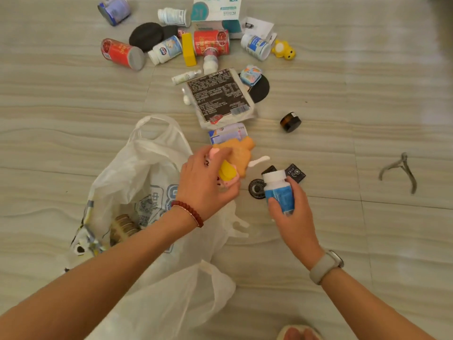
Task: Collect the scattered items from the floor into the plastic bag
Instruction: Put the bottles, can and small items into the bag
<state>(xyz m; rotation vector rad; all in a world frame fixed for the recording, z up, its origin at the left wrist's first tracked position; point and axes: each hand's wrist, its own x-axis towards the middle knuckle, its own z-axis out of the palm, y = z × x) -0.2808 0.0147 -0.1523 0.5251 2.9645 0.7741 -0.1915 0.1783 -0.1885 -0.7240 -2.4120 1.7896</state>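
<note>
i see the plastic bag (137, 173) lying open on the floor's near left. left hand (208, 182) grips an orange-yellow toy (235, 160) beside its mouth. right hand (291, 212) clasps a white-capped bottle (278, 187). metal nippers (402, 173) lie far right.

Both forearms are showing bare, with no sleeves. The left wrist is wearing a dark red beaded bracelet (188, 213); the right wrist, at lower right of the frame, is wearing a pale grey watch strap (324, 267).
</note>
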